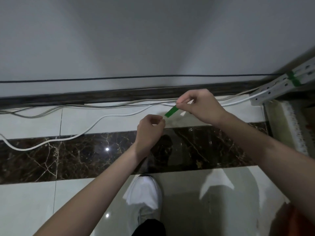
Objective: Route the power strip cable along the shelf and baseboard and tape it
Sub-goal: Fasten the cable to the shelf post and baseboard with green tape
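Pinching green tape strip (pixel 171 112) taut: left hand (pixel 150 128) & right hand (pixel 201 106) (fingers curled); white cable (pixel 109 116) below

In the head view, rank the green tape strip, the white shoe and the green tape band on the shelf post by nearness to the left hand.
1. green tape strip: pinched by the left hand, just to its upper right.
2. white shoe: below, on the floor.
3. green tape band: far upper right.

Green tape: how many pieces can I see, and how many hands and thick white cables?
Green tape pieces: 2, the strip pinched between the hands and the band on the shelf rail.
Hands: 2, left hand, right hand.
Thick white cable: 1.
Total: 5.
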`<state>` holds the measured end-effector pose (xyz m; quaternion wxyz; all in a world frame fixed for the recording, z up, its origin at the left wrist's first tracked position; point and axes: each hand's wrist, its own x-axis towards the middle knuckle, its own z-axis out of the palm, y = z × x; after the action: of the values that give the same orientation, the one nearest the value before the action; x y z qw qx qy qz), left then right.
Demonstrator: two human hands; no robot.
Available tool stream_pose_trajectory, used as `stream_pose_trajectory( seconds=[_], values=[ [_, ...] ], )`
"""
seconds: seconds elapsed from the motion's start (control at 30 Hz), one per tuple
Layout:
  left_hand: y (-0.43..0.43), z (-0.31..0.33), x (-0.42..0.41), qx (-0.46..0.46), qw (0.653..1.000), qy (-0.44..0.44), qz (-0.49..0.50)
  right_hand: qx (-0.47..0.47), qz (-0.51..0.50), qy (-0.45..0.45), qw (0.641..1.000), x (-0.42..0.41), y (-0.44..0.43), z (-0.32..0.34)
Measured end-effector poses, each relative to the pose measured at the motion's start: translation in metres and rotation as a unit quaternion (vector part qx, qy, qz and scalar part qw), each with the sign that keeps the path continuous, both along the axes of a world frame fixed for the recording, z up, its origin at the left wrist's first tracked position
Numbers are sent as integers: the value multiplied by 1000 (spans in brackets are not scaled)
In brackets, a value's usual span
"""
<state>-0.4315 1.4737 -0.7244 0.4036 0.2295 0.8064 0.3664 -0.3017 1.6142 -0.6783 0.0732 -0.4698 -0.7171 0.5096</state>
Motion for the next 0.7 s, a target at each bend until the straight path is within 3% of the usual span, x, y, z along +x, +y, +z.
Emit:
stream_pose_trajectory(
  seconds=[0.13, 0.3, 0.43, 0.7],
  values=[
    [9, -33, -16, 37, 977, 196, -70, 6, 22, -9, 1000, -11, 4, -10],
    [26, -80, -41, 58, 902, 383, -193, -4, -9, 3, 1000, -16, 0, -38],
    [31, -97, -47, 25, 858, 436, -269, -29, -26, -5, 999, -23, -6, -57],
    [37, -105, -54, 16, 772, 560, -300, -56, -100, 31, 993, -22, -9, -80]
  ],
)
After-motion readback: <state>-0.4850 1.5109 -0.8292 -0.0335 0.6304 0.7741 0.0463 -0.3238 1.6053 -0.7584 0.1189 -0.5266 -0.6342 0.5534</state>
